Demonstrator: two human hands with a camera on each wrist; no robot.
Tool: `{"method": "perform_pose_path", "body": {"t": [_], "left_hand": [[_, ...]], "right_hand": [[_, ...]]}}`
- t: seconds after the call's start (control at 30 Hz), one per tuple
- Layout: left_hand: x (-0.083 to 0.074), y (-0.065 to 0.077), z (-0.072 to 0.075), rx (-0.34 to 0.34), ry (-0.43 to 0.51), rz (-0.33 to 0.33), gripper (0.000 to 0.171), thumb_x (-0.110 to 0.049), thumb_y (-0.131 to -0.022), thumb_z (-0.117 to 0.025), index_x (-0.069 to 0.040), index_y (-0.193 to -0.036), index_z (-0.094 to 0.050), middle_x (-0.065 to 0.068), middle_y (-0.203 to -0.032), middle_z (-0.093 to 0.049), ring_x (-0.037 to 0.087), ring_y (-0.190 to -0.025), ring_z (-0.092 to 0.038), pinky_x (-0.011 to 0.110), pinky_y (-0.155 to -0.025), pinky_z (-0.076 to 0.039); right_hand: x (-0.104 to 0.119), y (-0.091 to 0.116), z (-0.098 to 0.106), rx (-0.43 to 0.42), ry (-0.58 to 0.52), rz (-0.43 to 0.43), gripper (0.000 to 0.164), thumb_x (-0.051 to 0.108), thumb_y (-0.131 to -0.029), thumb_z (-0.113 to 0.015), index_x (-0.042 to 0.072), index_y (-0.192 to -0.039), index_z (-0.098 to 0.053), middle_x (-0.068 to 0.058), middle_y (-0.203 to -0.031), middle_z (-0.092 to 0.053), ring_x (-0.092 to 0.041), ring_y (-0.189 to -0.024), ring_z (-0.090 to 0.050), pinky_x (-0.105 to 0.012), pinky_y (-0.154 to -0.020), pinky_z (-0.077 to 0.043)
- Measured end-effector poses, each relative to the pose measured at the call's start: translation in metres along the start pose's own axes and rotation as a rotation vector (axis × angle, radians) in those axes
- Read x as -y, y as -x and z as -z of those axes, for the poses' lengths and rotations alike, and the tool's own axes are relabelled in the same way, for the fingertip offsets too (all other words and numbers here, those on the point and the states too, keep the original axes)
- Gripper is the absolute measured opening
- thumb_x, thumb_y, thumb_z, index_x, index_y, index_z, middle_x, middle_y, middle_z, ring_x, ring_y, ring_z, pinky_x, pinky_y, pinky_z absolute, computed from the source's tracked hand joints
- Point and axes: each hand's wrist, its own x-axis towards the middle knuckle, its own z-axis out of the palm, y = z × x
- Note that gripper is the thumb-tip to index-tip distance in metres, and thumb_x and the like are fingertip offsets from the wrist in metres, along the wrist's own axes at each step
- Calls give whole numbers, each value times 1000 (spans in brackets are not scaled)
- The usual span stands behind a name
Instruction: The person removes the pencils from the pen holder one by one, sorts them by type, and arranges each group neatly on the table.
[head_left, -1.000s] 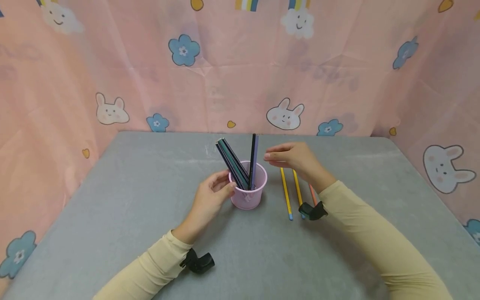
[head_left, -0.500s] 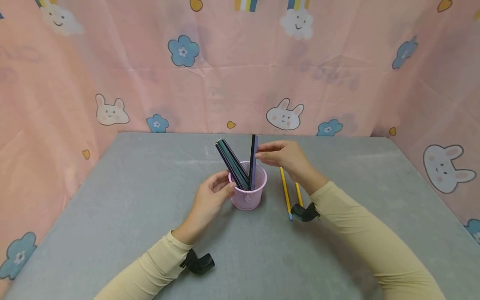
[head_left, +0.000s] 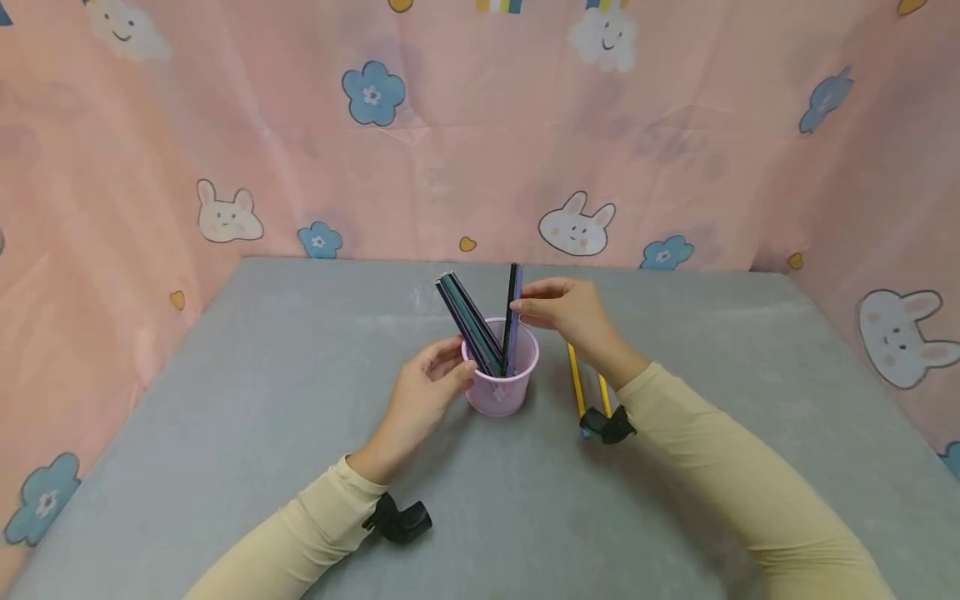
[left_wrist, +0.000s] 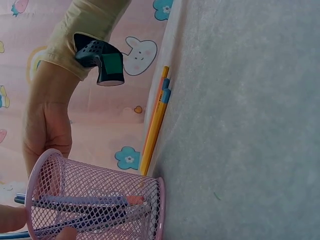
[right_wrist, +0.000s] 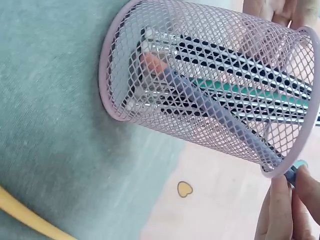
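Observation:
A pink mesh pencil cup (head_left: 497, 400) stands upright on the table. My left hand (head_left: 422, 390) holds it at the left side of the rim, between thumb and fingers. Several dark and green pencils (head_left: 467, 321) lean left inside. Toward the right of the cup are a black pencil (head_left: 509, 321) and a purple pencil (head_left: 513, 354). My right hand (head_left: 573, 318) pinches the upper part of the purple pencil between thumb and fingers. Through the mesh in the right wrist view, this purple pencil (right_wrist: 220, 111) slants down to an orange-pink lower end near the cup's base.
Right of the cup, yellow pencils (head_left: 576, 383) lie partly under my right forearm. An orange pencil (left_wrist: 151, 127) beside them shows in the left wrist view. Black cameras (head_left: 401, 521) are strapped to both wrists. A pink patterned curtain (head_left: 450, 167) hangs behind the grey table (head_left: 300, 367).
My right hand has moved left from beside the cup to the purple pencil and now pinches it. My left hand keeps its hold on the rim. The head view has shifted slightly.

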Motion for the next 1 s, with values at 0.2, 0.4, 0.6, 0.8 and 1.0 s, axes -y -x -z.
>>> {"method": "perform_pose_path", "body": {"t": [0.2,0.4,0.6,0.8,1.0], "left_hand": [[-3,-4,-2,1,-7,-5,46,2,-95,-62,11,-138,-48,29,-135,-56,37,-125,-59,33,-94,-60],[-2,-4,-2,-5,-9,-16,46,1,-95,-62,10,-138,-48,29,-134,-57,37,-124,-59,34,-94,-60],[3,2,0,-13,-24,-21,44,1,-95,-62,12,-135,-49,31,-132,-58,38,-122,-60,36,-93,-60],[4,2,-3,5,-12,-31,46,0,-96,-62,13,-137,-47,32,-134,-56,39,-124,-59,40,-96,-59],[4,2,-3,-10,-21,-27,45,1,-96,-60,12,-137,-47,31,-136,-55,39,-125,-58,37,-95,-60]], "right_hand": [[11,4,12,-33,31,31,35,21,-91,-73,0,-118,-67,-8,-110,-72,-11,-96,-73,-30,-91,-59],[23,14,24,-57,15,72,38,23,-92,-72,-2,-119,-63,5,-97,-71,-6,-92,-72,-27,-91,-59],[35,26,32,-91,-102,184,23,19,-90,-74,4,-106,-69,10,-89,-71,-2,-85,-73,-20,-83,-60],[52,36,44,-105,-207,259,7,10,-89,-74,17,-89,-73,10,-84,-73,-4,-81,-73,-20,-79,-61],[54,42,51,-128,-275,243,9,12,-85,-79,14,-92,-75,7,-85,-72,-5,-80,-73,-22,-80,-61]]}}
